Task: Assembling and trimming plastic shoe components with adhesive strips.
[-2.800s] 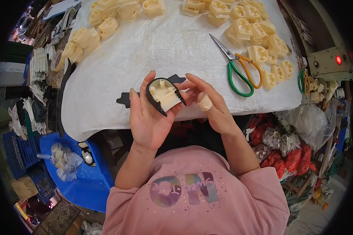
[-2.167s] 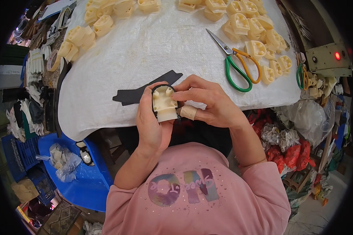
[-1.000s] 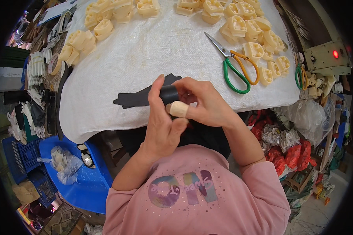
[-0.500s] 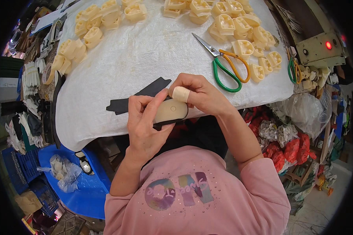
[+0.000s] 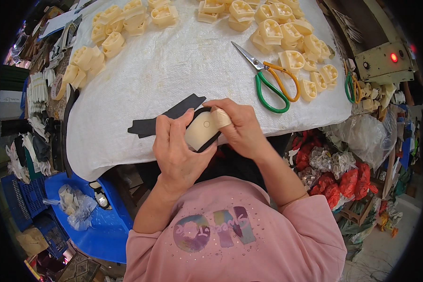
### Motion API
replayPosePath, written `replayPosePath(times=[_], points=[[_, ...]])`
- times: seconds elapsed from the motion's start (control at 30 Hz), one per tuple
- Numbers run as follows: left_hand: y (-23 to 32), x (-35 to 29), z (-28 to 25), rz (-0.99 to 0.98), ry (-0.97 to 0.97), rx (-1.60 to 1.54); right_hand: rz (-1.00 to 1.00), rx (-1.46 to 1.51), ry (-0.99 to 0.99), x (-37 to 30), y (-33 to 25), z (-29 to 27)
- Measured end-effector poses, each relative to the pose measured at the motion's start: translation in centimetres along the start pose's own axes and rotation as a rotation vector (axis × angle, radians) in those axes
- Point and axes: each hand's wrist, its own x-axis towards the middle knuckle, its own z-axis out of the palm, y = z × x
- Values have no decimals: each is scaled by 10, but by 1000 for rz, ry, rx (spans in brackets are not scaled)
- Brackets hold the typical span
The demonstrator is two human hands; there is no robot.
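Between my two hands, over the table's near edge, is a cream shoe heel (image 5: 201,133) with a black strip around its rim. A small circle marks its smooth face. My left hand (image 5: 176,152) is closed on its left side, fingers at the far rim and thumb below. My right hand (image 5: 244,126) pinches the right rim; its thumb is wrapped in beige tape (image 5: 220,117). Just beyond my left hand, flat black strips (image 5: 178,110) lie on the white cloth (image 5: 183,61). Scissors (image 5: 261,67) with one green and one orange handle rest farther right, blades parted.
Cream heels lie in clusters at far left (image 5: 113,43) and far right (image 5: 290,35). A control box (image 5: 383,58) with a red light stands at the right edge. A blue plastic tub (image 5: 98,235) is at lower left, red bags (image 5: 348,181) at lower right.
The heel has been turned so that its black-edged rim shows more fully. My right hand has moved from the top edge onto its right side, thumb now pressing the rim.
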Motion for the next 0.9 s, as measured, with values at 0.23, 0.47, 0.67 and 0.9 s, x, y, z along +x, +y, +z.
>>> replayPosePath(times=[0.23, 0.47, 0.67, 0.9], points=[[-5, -6, 10, -38, 68, 117, 85, 15, 259, -13, 2, 42], [0, 10, -5, -215, -106, -25, 73, 152, 122, -11, 6, 8], [-28, -3, -12, -648, -285, -1286, -96, -772, 458, -13, 29, -69], [-32, -6, -8, -645, -310, -2024, 120, -1027, 339, -9, 36, -76]])
